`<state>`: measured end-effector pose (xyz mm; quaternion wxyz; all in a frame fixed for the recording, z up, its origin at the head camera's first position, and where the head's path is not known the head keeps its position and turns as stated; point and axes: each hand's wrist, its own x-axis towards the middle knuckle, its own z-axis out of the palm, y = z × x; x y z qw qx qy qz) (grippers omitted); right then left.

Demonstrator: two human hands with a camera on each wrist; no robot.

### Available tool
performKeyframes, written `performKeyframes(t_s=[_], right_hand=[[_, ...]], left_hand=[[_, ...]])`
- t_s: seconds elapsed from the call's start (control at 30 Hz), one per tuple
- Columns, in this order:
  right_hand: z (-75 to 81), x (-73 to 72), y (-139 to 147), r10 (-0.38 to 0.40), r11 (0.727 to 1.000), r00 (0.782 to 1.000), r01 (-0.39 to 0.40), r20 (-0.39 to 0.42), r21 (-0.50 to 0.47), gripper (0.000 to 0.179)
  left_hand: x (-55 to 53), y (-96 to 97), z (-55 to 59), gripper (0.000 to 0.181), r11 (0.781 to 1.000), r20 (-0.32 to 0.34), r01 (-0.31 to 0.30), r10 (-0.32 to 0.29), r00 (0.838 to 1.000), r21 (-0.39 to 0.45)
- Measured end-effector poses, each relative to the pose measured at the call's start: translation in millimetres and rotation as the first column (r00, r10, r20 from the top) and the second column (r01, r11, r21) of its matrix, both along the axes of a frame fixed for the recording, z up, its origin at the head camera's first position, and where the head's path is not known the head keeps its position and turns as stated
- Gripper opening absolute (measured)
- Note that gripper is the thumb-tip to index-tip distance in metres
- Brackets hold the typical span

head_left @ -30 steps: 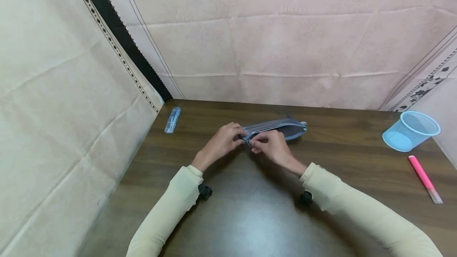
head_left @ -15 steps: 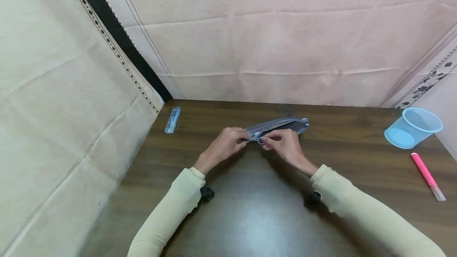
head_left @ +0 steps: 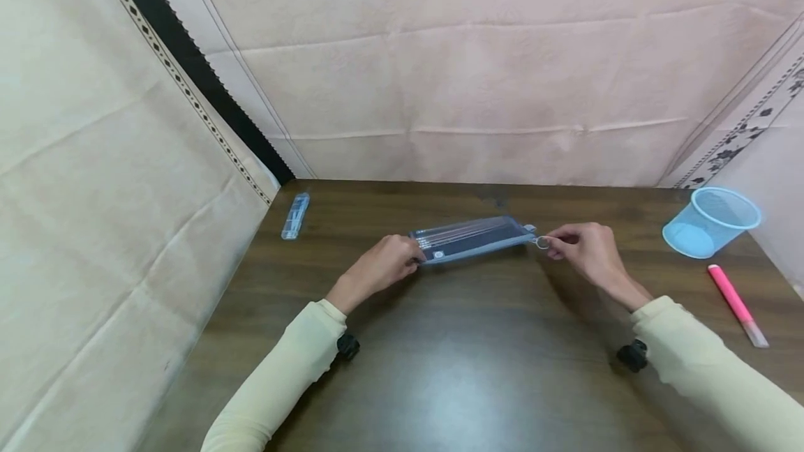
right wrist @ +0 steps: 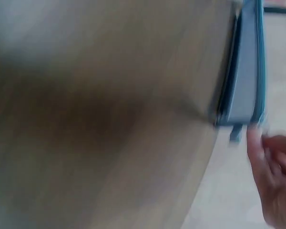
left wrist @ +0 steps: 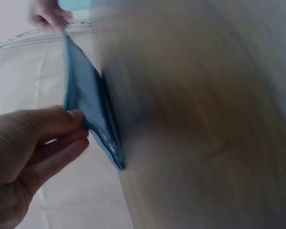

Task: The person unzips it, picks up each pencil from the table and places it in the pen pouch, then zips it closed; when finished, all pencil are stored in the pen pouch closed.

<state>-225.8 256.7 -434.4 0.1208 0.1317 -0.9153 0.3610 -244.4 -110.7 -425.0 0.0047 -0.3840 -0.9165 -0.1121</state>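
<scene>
A blue zip pouch (head_left: 467,237) with a see-through, striped face lies near the far side of the wooden table, its zipper edge towards me. My left hand (head_left: 389,260) pinches the pouch's left end between thumb and fingers, which the left wrist view shows close up. At the other end, my right hand (head_left: 587,250) pinches a small ring zipper pull (head_left: 541,243) beside the right corner. The zipper edge looks closed along its length. In the right wrist view the pouch (right wrist: 245,71) is blurred, with a small tab (right wrist: 235,133) hanging at its end.
A light blue mesh cup (head_left: 685,239) stands at the right, with a pink stick with a clear end (head_left: 735,302) in front of it. A flat, light blue translucent item (head_left: 295,216) lies at the far left. Pale cloth (head_left: 471,89) hangs behind the table.
My right hand has drawn the ring pull rightward from the pouch's left end to its right corner, and the gaping mouth has closed. My left hand stays at the left end.
</scene>
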Motion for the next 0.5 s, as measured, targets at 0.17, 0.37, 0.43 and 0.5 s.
performKeyframes(t_s=[0.17, 0.37, 0.43, 0.5], right_hand=[[-4.7, 19.5, -0.4, 0.017, 1.000, 0.996, -0.016, 0.082, -0.007, 0.009], [-13.9, 38.7, -10.3, 0.049, 0.999, 0.969, -0.048, 0.242, -0.008, 0.006], [-17.9, 41.6, -13.7, 0.069, 0.997, 0.956, -0.073, 0.285, 0.004, 0.006], [-21.1, 43.4, -15.6, 0.075, 0.996, 0.948, -0.085, 0.309, 0.018, 0.005]], left_hand=[[-2.9, 0.7, -0.4, 0.013, 0.989, -0.067, -0.025, 0.016, 0.998, -0.146], [4.1, -0.9, -6.0, 0.013, 0.979, -0.089, -0.061, 0.044, 0.995, -0.195], [7.7, -3.2, -9.0, 0.016, 0.975, -0.100, -0.061, 0.040, 0.994, -0.215], [9.7, -4.9, -11.8, 0.017, 0.972, -0.116, -0.061, 0.035, 0.993, -0.228]])
